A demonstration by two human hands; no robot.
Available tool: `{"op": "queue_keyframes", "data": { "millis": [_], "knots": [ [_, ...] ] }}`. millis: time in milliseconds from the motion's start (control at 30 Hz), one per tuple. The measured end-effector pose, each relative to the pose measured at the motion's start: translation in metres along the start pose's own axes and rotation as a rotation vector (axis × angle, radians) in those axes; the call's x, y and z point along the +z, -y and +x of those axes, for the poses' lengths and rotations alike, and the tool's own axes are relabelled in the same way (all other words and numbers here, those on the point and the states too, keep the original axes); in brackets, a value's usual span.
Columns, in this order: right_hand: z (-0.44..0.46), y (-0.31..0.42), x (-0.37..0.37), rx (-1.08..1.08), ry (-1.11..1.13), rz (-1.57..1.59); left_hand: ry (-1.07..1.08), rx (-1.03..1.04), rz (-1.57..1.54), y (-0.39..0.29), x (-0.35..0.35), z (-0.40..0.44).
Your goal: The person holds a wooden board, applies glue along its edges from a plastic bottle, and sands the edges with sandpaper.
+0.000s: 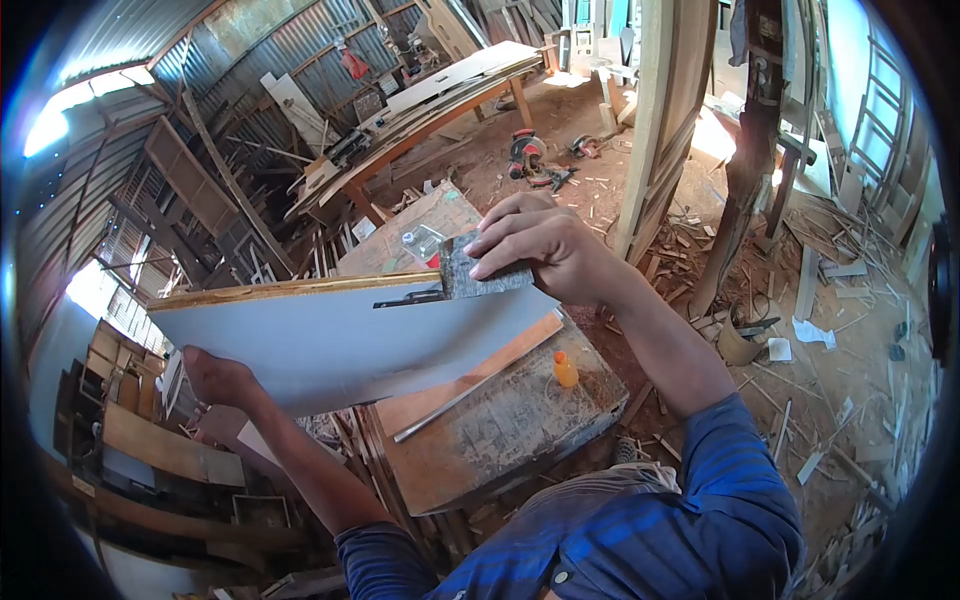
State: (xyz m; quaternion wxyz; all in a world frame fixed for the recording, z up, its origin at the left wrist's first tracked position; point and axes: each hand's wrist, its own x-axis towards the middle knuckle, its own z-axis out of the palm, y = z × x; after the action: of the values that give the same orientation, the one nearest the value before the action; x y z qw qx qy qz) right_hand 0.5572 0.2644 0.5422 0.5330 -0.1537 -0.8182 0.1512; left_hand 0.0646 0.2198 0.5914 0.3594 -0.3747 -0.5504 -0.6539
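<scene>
A long white board (300, 345) with a yellowish-brown top edge stands on its side in front of me, above the worn workbench (500, 440). At the board's left end, my left hand (215, 378) is closed on its lower edge, fingers mostly hidden behind. My right hand (545, 248) grips a grey, scuffed flat block (470, 270) against the board's upper right part. Beside the block, a dark metal fitting (410, 299) lies at the board's face. On the bench are an orange bottle (565, 370) and a thin metal rod (450, 408).
A clear plastic bottle (425, 243) stands on the bench behind the board. Further back is a long table (440, 105) with boards on it. A red power saw (527, 152) sits on the dirt floor. Wooden posts (660, 130) rise at right, with scattered wood scraps (800, 400).
</scene>
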Motion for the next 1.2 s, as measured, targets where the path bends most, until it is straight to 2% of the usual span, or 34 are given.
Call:
{"op": "queue_keyframes", "data": {
  "millis": [67, 167, 200, 300, 400, 500, 667, 800, 900, 933, 1100, 1200],
  "knots": [
    [0.002, -0.006, -0.006, 0.052, 0.058, 0.063, -0.042, -0.017, -0.024, -0.013, 0.0, -0.005],
    [-0.008, -0.009, -0.022, 0.139, 0.11, -0.037, -0.05, 0.014, -0.043, -0.01, 0.001, -0.004],
    [-0.01, -0.008, -0.029, 0.102, 0.119, -0.105, -0.038, 0.036, -0.042, -0.002, 0.0, -0.003],
    [-0.021, -0.017, -0.035, 0.168, 0.09, -0.013, -0.004, -0.068, -0.02, 0.023, -0.003, 0.001],
    [-0.035, -0.013, -0.027, 0.185, -0.088, 0.266, 0.055, -0.08, 0.005, 0.031, -0.005, 0.004],
    [-0.052, -0.022, -0.017, 0.182, -0.074, 0.332, 0.037, -0.048, 0.017, 0.025, -0.003, 0.002],
    [-0.071, -0.028, -0.021, 0.262, -0.138, 0.008, 0.037, -0.085, 0.022, 0.004, -0.005, 0.0],
    [-0.062, 0.025, -0.022, 0.207, -0.219, -0.322, 0.09, -0.133, 0.097, 0.005, -0.007, 0.001],
    [-0.059, 0.051, 0.013, 0.18, -0.241, -0.511, 0.086, -0.215, 0.089, -0.001, -0.004, 0.001],
    [-0.06, 0.056, 0.022, 0.171, -0.251, -0.574, 0.061, -0.168, 0.074, -0.004, -0.002, -0.001],
    [-0.074, 0.06, 0.034, 0.17, -0.188, -0.529, -0.049, -0.007, 0.03, -0.005, 0.002, -0.006],
    [-0.069, 0.057, 0.029, 0.186, -0.237, -0.497, -0.066, -0.013, 0.014, -0.011, 0.001, -0.007]
  ]
}}
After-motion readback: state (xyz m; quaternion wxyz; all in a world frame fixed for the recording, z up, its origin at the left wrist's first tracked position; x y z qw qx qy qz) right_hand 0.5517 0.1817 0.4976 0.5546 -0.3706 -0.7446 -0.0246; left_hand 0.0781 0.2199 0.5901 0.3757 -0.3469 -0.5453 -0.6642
